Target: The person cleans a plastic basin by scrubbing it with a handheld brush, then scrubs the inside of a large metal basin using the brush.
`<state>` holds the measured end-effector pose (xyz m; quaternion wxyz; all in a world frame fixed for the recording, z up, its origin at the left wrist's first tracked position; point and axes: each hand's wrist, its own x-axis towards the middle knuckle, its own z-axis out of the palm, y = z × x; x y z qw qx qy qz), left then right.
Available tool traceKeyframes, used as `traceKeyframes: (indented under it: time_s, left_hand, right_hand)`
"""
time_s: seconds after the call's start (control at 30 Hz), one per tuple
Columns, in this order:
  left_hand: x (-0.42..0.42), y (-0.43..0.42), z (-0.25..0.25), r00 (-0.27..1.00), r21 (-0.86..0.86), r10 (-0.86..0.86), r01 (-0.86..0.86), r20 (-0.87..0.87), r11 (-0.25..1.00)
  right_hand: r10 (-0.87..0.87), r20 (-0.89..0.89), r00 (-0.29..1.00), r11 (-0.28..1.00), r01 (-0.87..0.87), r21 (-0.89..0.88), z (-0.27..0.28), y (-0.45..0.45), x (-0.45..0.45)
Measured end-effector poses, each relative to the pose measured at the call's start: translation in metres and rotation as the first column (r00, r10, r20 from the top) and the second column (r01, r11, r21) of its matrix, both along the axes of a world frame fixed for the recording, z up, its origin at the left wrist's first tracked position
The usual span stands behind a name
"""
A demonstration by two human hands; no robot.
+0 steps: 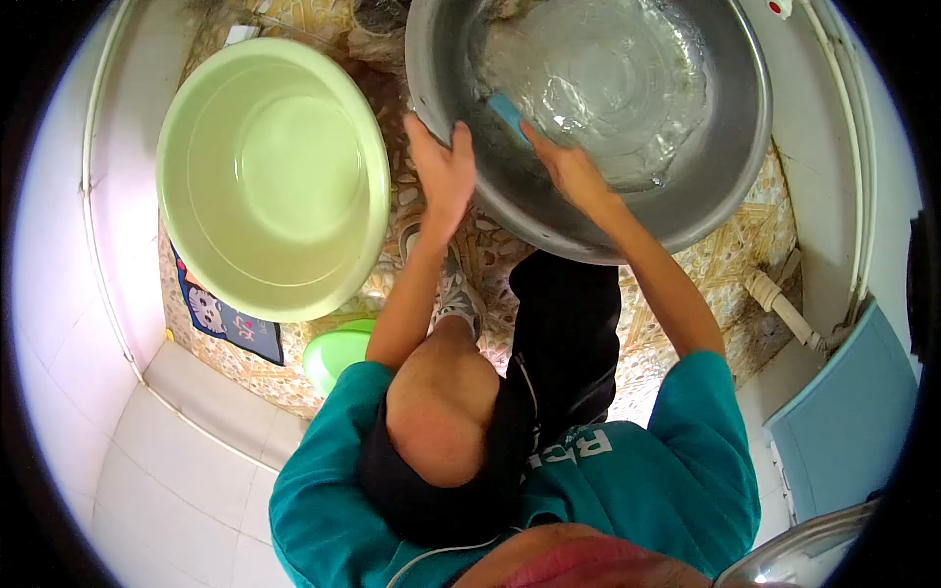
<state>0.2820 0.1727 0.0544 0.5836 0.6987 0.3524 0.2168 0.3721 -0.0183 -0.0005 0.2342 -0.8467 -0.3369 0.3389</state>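
Note:
A large grey metal basin (730, 147) with shallow, rippling clear water (598, 88) stands before me. In my right hand (576, 176) is a small, long blue brush-like tool (508, 116), held against the inner left wall of that basin near the water's edge. Its working side is hidden, so its exact kind is unclear. My left hand (446, 176) holds nothing; its thumb and fingers are apart, beside the basin's left rim. Left of that hand sits a light green plastic basin (176, 176) with what looks like clear water inside.
Behind my left arm lies a bright green plastic item (333, 355), partly hidden. A dark mat with a cartoon cat (225, 318) lies on the pebble-patterned floor. White pipes (784, 306) and a blue panel (848, 416) stand at right, and tiled walls close in both sides.

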Motion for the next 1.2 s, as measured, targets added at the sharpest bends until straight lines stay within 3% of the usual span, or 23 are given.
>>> traceKeyframes:
  time_s: [0.07, 0.17, 0.23, 0.27, 0.3, 0.33, 0.47, 0.53, 0.67, 0.73, 0.77, 0.83, 0.97, 1.03, 1.17, 1.2]
  left_hand:
    - [0.014, 0.026, -0.005, 0.998, 0.055, -0.066, 0.067, -0.019, 0.996]
    - [0.028, 0.04, 0.014, 0.986, -0.012, -0.108, 0.107, -0.127, 0.994]
    - [0.02, 0.027, 0.017, 0.99, 0.073, -0.085, 0.093, -0.11, 0.993]
    - [0.012, 0.016, 0.01, 0.999, -0.031, 0.03, -0.031, -0.028, 0.999]
    - [0.002, 0.004, 0.004, 0.987, -0.145, 0.156, -0.149, 0.037, 0.978]
    - [-0.008, -0.008, 0.003, 0.994, -0.086, 0.105, -0.107, -0.022, 0.991]
    - [-0.016, -0.006, -0.011, 0.999, -0.115, 0.023, -0.019, 0.036, 0.993]
    - [-0.009, 0.01, -0.006, 0.999, -0.079, 0.038, -0.036, 0.026, 0.996]
    - [0.013, 0.039, 0.006, 0.989, -0.112, 0.135, -0.127, 0.069, 0.986]
    - [0.017, 0.046, 0.006, 0.991, -0.118, 0.125, -0.119, 0.049, 0.986]
    - [0.017, 0.047, 0.006, 0.994, -0.072, 0.104, -0.102, 0.025, 0.992]
    - [0.018, 0.05, 0.003, 0.997, -0.04, 0.079, -0.079, 0.003, 0.996]
    - [0.017, 0.048, -0.005, 0.995, -0.038, 0.099, -0.098, 0.023, 0.994]
    - [0.017, 0.047, -0.004, 0.995, -0.008, 0.097, -0.097, 0.028, 0.995]
    - [0.01, 0.032, 0.014, 0.993, -0.012, 0.081, -0.083, -0.091, 0.997]
    - [0.007, 0.024, 0.02, 0.991, 0.057, 0.077, -0.071, -0.108, 0.996]
  right_hand:
    - [0.045, -0.027, 0.999, 0.998, -0.046, -0.033, 0.004, -0.034, -0.009]
    - [0.131, 0.02, 0.991, 0.988, -0.129, -0.079, 0.011, -0.05, -0.013]
    - [0.154, 0.026, 0.988, 0.958, -0.142, -0.249, 0.024, -0.038, -0.008]
    - [0.149, 0.038, 0.988, 0.959, -0.135, -0.249, 0.015, -0.033, -0.005]
    - [0.116, 0.184, 0.976, 0.982, -0.084, -0.171, -0.002, -0.027, 0.0]
    - [0.074, 0.314, 0.947, 0.995, -0.049, -0.087, -0.013, -0.021, 0.005]
    - [-0.002, 0.429, 0.903, 0.981, 0.084, -0.173, -0.038, 0.0, 0.043]
    - [-0.164, 0.449, 0.879, 0.962, 0.244, -0.126, -0.031, 0.003, 0.054]
    - [-0.153, 0.39, 0.908, 0.966, 0.22, -0.133, -0.015, -0.005, 0.032]
    - [0.016, 0.154, 0.988, 0.997, -0.004, -0.08, -0.009, -0.017, 0.013]
    - [0.017, 0.152, 0.988, 0.996, -0.004, -0.085, -0.006, -0.022, 0.007]
    - [0.264, 0.25, 0.931, 0.964, -0.244, -0.111, -0.001, -0.029, 0.001]
    - [0.133, 0.365, 0.921, 0.977, -0.06, -0.204, -0.018, -0.053, 0.037]
    - [-0.117, 0.417, 0.902, 0.988, 0.148, -0.043, -0.024, -0.051, 0.039]
    - [-0.145, 0.251, 0.957, 0.977, 0.178, -0.116, -0.019, -0.01, -0.003]
    - [-0.058, 0.21, 0.976, 0.988, 0.085, -0.125, -0.02, 0.0, -0.015]
